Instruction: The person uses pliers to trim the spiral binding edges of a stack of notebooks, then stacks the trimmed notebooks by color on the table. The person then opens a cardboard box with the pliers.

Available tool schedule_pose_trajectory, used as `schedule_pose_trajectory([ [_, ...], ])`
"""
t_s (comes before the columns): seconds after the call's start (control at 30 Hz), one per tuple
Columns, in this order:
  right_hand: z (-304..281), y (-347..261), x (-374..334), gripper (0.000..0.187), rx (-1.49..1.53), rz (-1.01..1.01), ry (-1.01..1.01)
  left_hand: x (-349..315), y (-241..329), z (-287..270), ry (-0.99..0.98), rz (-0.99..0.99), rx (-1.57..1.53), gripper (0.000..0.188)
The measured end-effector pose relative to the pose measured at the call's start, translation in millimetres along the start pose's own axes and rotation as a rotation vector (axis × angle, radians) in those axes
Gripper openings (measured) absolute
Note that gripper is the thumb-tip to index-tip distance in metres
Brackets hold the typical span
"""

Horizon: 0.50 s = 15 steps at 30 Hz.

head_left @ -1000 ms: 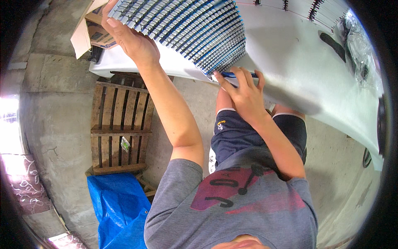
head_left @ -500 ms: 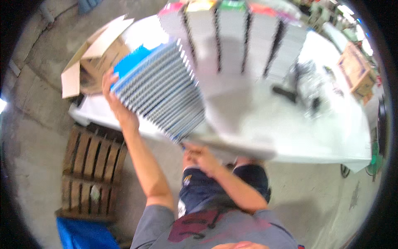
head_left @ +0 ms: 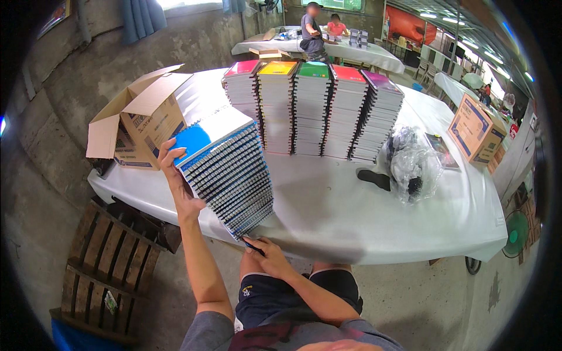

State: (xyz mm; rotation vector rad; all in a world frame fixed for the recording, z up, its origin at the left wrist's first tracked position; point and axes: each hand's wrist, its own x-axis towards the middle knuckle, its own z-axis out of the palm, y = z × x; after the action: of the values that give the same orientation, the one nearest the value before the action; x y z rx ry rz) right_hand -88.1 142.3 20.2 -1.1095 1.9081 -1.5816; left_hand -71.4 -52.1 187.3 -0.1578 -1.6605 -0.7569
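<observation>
A tall stack of blue-covered spiral notebooks (head_left: 234,181) stands at the table's near edge, with its rows of wire coils turned toward me. My left hand (head_left: 180,184) grips its left side, fingers curled at the upper corner beside the blue cover. Low at the stack's near corner, my right hand (head_left: 270,257) is closed round a slim dark pen-like object (head_left: 254,247), its tip beside the lowest notebooks. Behind stand several more notebook stacks, topped in pink (head_left: 243,69), yellow (head_left: 277,69), green (head_left: 312,70), red (head_left: 349,75) and purple (head_left: 381,82).
An open cardboard box (head_left: 149,126) stands left on the white-covered table (head_left: 328,228). Crumpled clear plastic (head_left: 413,167) and a dark flat item (head_left: 373,179) lie right, near another carton (head_left: 477,128). A wooden pallet (head_left: 105,269) is lower left. Two people are at a far table (head_left: 374,54).
The view has tilted up and sharpened, bringing the far table and people into sight. Both hands stay at the blue notebook stack, the left at its side and the right at its lower corner.
</observation>
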Motion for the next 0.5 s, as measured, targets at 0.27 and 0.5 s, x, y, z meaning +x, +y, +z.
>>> schedule_pose_trajectory([
  [0.27, -4, -4, 1, 0.039, -0.090, -0.045, -0.024, 2, 9, 1, 0.024, -0.117, 0.008, 0.075],
  [0.5, -8, -14, 1, 0.037, -0.168, -0.060, 0.001, 3, 9, 0, 0.034, -0.117, -0.020, 0.073],
])
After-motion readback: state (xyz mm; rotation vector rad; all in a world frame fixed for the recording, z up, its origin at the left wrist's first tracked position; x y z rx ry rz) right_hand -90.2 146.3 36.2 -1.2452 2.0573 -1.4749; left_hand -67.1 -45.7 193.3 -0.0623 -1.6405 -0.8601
